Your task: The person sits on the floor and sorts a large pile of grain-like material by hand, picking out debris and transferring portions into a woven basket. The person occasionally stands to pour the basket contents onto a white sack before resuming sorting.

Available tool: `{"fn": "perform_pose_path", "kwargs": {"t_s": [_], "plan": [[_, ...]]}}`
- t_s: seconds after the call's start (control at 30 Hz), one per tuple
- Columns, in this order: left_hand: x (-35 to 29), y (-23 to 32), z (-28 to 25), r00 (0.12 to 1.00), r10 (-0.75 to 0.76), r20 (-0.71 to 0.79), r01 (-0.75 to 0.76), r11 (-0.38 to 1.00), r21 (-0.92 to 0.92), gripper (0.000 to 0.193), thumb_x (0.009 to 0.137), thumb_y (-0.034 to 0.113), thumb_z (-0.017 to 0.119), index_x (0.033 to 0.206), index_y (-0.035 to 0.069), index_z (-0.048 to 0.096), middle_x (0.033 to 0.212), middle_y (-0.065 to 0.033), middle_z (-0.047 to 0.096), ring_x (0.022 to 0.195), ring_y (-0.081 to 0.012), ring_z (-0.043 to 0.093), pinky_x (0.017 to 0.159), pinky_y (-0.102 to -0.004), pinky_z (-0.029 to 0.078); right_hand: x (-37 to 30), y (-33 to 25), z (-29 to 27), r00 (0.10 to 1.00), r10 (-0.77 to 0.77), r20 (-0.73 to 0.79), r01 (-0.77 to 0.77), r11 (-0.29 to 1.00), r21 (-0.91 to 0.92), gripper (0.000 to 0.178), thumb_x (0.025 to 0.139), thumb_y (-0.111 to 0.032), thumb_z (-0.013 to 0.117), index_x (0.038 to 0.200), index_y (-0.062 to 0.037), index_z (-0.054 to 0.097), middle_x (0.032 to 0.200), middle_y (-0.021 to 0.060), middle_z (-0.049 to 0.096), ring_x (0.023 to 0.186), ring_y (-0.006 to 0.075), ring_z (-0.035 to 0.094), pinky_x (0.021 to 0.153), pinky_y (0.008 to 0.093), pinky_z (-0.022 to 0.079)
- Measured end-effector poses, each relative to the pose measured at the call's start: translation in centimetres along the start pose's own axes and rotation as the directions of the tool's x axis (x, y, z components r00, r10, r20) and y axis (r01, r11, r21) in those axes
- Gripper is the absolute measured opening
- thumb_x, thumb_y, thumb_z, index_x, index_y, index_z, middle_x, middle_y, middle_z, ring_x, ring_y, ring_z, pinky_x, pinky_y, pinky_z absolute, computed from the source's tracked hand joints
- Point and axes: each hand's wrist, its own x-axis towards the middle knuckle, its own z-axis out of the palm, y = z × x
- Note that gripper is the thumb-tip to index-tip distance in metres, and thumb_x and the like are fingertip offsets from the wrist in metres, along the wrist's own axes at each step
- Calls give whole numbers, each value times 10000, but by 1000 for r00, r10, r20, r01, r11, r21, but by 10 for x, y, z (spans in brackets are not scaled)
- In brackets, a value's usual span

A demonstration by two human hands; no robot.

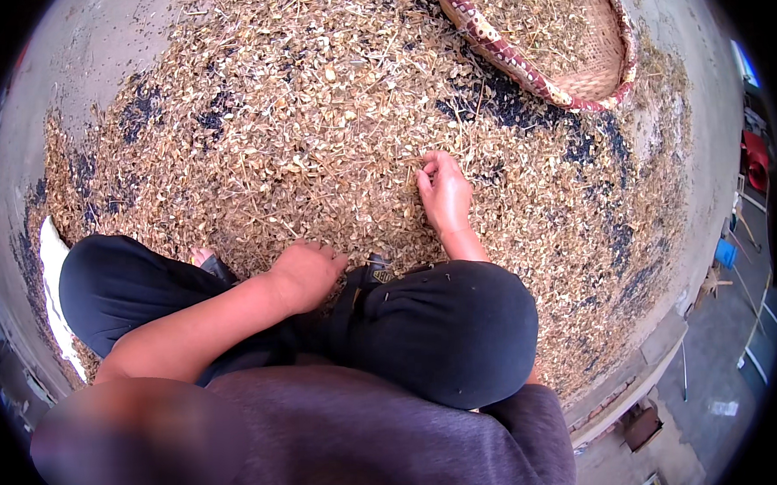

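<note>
A wide spread of dry, pale brown husks and stalks (313, 98) covers the surface before me. My right hand (448, 198) is just above the husks beyond my right knee, thumb and fingers curled together in a pinch. Whatever lies between those fingertips is too small to make out. Between my knees, my left hand (307, 274) rests low against the husks, back upward. Its fingers bend down and their tips are hidden. Small black seeds (508, 103) show in patches among the husks.
A shallow woven basket (596, 69) with a red patterned cloth rim stands at the far right, husks inside. My dark-trousered knees (461, 326) flank my left hand. Something white (57, 292) lies by my left knee. The ledge edge (637, 375) drops to a lower floor at right.
</note>
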Motion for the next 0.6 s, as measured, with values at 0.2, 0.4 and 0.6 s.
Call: {"fn": "perform_pose_path", "kwargs": {"t_s": [0.2,0.4,0.6], "plan": [[-1,-4,6,1000,-23,8,23,1000,-3,332,848,281,659,1104,78,602,1022,-106,666,1029,-294,627,898,-422,477,0,23,-11,995,99,0,-97,985,-143,475,762,-116,785,1192,-112,582,957,55,617,683,208,606,665,359,524],[1,-4,8,1000,-15,2,15,1000,22,337,849,295,658,1105,83,605,1018,-103,667,1022,-292,631,886,-424,482,-7,30,-23,993,107,-45,-109,993,-40,406,782,-83,759,1160,-141,624,965,57,627,695,194,610,656,342,528],[2,-4,8,1000,1,26,-2,999,47,352,851,307,664,1115,81,606,1021,-106,667,1027,-292,633,887,-420,485,-10,3,-9,955,-297,-4,295,947,125,211,819,-56,732,1027,-94,724,896,74,659,731,226,642,678,327,534]]}}
